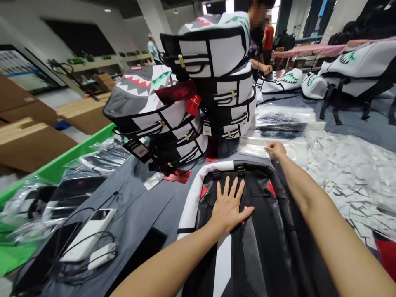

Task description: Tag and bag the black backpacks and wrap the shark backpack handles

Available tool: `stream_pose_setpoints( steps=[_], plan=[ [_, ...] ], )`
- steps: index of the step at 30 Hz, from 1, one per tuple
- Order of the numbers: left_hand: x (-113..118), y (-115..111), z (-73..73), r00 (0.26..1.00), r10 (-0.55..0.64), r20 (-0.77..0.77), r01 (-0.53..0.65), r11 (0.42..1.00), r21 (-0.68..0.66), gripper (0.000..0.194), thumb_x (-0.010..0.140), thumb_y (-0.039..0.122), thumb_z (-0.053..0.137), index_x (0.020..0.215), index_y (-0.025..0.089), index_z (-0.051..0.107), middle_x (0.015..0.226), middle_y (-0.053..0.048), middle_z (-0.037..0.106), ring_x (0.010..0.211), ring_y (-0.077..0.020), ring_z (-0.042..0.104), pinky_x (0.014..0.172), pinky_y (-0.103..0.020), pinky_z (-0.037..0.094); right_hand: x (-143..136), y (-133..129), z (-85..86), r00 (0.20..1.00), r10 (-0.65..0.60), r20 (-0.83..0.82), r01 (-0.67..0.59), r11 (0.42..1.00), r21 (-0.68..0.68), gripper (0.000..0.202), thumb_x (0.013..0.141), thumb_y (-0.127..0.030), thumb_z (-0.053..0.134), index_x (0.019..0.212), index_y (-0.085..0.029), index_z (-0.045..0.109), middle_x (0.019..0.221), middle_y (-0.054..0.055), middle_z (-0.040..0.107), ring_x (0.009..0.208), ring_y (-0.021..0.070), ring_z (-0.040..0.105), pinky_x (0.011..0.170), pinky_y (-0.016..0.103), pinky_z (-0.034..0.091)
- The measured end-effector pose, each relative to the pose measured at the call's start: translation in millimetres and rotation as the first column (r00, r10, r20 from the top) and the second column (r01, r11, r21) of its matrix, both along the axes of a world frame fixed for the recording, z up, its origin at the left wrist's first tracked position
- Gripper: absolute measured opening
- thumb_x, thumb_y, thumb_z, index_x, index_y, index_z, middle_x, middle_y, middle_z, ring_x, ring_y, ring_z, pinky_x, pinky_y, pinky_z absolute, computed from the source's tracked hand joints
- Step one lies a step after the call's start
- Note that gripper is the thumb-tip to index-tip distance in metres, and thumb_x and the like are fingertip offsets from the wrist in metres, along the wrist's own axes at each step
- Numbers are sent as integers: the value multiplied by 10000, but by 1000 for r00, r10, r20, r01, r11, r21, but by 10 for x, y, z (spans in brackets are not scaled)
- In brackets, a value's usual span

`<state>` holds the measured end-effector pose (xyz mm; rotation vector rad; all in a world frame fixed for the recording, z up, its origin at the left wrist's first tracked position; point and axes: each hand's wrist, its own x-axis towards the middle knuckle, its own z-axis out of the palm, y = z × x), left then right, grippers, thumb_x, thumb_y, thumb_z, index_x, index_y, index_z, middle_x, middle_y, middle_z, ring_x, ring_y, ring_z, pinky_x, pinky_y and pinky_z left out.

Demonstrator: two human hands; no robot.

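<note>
A black and white backpack (235,247) lies with its strap side up on the table in front of me. My left hand (229,206) rests flat on its upper part, fingers spread. Beyond the backpack's top right corner, my right hand (276,150) is closed in a pinch at the near edge of a clear plastic bag (252,147). That bag lies flat among a stack of similar printed plastic bags (280,121).
Stacked backpacks (225,90) stand behind, with a second pile (173,128) to their left. Loose small packets (349,177) spread at right. A power bank (89,235) with cables lies left, near a green bin (102,138). Another person (260,49) works across the table.
</note>
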<state>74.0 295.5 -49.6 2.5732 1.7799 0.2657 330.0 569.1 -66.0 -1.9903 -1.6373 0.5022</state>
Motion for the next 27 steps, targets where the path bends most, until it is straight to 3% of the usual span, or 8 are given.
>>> stream_pose_setpoints(
  steps=[6, 11, 17, 20, 22, 23, 25, 27],
  plan=[
    [5, 14, -2, 1000, -8, 18, 7, 999, 39, 893, 901, 751, 385, 1609, 240, 199, 1645, -119, 299, 1527, -421, 162, 1183, -705, 155, 91, -127, 406, 1000, -13, 17, 11, 988, 157, 294, 950, -332, 471, 718, -197, 592, 796, 85, 680, 731, 189, 550, 644, 288, 342],
    [22, 9, 27, 996, -8, 85, 6, 1000, 19, 882, 906, 755, 367, 1599, 223, 246, 1637, -135, 309, 1524, -432, 168, 1180, -717, 142, 54, -411, 907, 985, 158, 72, -171, 957, 236, 353, 931, -364, 461, 605, -230, 462, 634, 33, 581, 649, 178, 496, 643, 281, 340],
    [25, 14, 42, 984, -13, 179, 9, 1000, 24, 880, 896, 762, 388, 1579, 213, 311, 1622, -141, 342, 1524, -430, 176, 1181, -720, 130, -367, -1002, 1505, 931, 345, 121, -365, 849, 382, 392, 974, -443, 384, 657, -225, 464, 684, 36, 585, 682, 171, 529, 682, 271, 390],
    [-38, -9, 107, 941, -38, 337, 28, 999, 36, 786, 905, 710, 462, 1514, 214, 436, 1593, -135, 401, 1519, -374, 236, 1210, -670, 131, -660, -1431, 1639, 891, 429, 149, -450, 790, 417, 434, 987, -510, 339, 698, -226, 492, 683, 33, 583, 678, 171, 541, 665, 265, 405],
    [-72, -52, 172, 831, -50, 554, 28, 998, 49, 645, 914, 629, 524, 1409, 217, 554, 1518, -116, 510, 1478, -314, 343, 1228, -592, 187, -840, -1782, 1591, 852, 495, 173, -519, 751, 407, 437, 969, -547, 375, 688, -232, 488, 644, 17, 558, 638, 169, 526, 634, 268, 394],
    [-73, -81, 207, 716, -19, 698, 3, 1000, 24, 573, 917, 588, 542, 1349, 215, 599, 1454, -109, 575, 1429, -289, 423, 1216, -550, 253, -917, -1968, 1526, 833, 525, 173, -547, 736, 398, 437, 959, -556, 395, 675, -235, 478, 625, 9, 542, 617, 168, 512, 620, 270, 384],
    [-42, -146, 270, 396, 119, 911, -53, 993, -106, 478, 935, 540, 522, 1236, 192, 651, 1271, -115, 694, 1243, -261, 605, 1093, -474, 439, -1031, -2325, 1349, 807, 576, 131, -577, 724, 376, 443, 952, -564, 405, 656, -238, 455, 599, -3, 509, 586, 164, 481, 593, 274, 364],
    [9, -210, 314, 162, 257, 953, -71, 966, -248, 456, 945, 539, 495, 1097, 153, 686, 1045, -127, 755, 983, -244, 716, 883, -392, 553, -1091, -2609, 1181, 798, 601, 47, -577, 739, 348, 459, 951, -586, 396, 652, -240, 442, 588, -10, 487, 572, 161, 460, 573, 273, 355]
  ],
)
